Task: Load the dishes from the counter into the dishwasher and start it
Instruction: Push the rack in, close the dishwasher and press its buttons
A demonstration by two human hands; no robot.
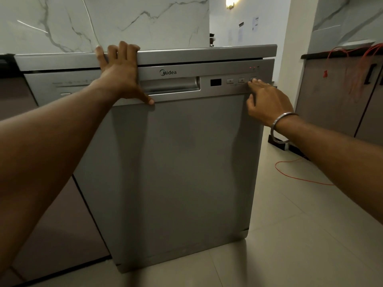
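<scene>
A silver Midea dishwasher [176,162] stands in front of me with its door closed. My left hand [119,73] rests flat against the top of the door. Its fingers reach over the top edge and the thumb lies just below the recessed handle [170,85]. My right hand [263,100] is at the control panel. Its index fingertip touches the rightmost button [253,79], to the right of two other buttons and a dark display [215,82]. Two small red lights [252,67] glow above the buttons. No dishes are in view.
A second silver appliance [62,85] sits at the left beside brown cabinet fronts. On the right are a cabinet [331,96] with orange wires hanging over it and an orange cable [300,175] on the tiled floor. A marble wall rises behind.
</scene>
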